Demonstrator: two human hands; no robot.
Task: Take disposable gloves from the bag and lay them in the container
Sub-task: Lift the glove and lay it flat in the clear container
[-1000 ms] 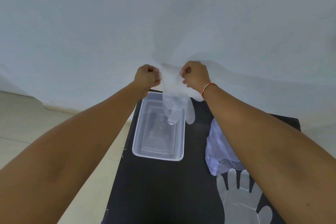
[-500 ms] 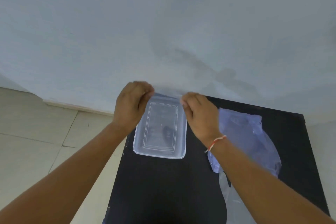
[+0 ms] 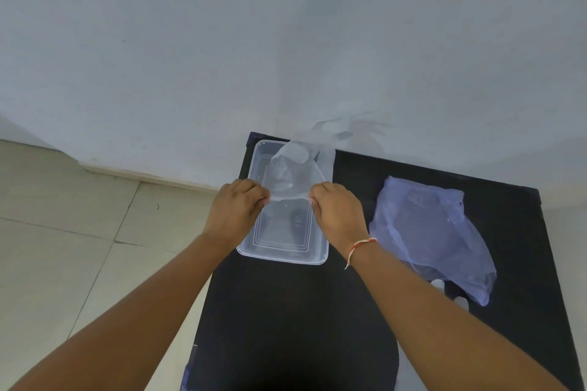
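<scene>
Left hand [image 3: 236,208] and right hand [image 3: 336,211] each pinch a thin clear plastic glove [image 3: 293,173]. Both grips are closed on it, over the clear rectangular plastic container [image 3: 282,255] on the black surface [image 3: 298,311]

Both hands' [image 3: 236,209] grip on glove [image 3: 293,173]

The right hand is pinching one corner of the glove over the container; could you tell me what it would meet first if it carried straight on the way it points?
Probably the glove itself, then the container's far rim and the wall; depth is unclear.
</scene>
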